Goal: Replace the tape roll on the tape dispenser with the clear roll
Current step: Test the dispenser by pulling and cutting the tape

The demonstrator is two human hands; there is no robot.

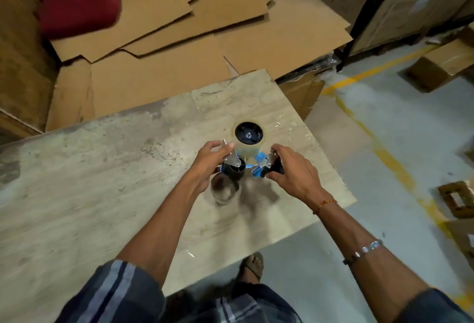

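Both hands grip the tape dispenser (247,161) above the table (102,169) — left hand (207,166) at its left side, right hand (292,171) at its right — clear roll (250,143) at the far end.

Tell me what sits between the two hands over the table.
In the head view, the tape dispenser fills the gap: the left hand grips its near end, the right hand its handle, with the clear roll mounted at the far side.

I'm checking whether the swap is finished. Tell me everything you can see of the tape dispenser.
The tape dispenser is held above the table, blue frame with metal parts. A clear roll sits on its black hub. The left hand grips the roller end, the right hand the black handle.
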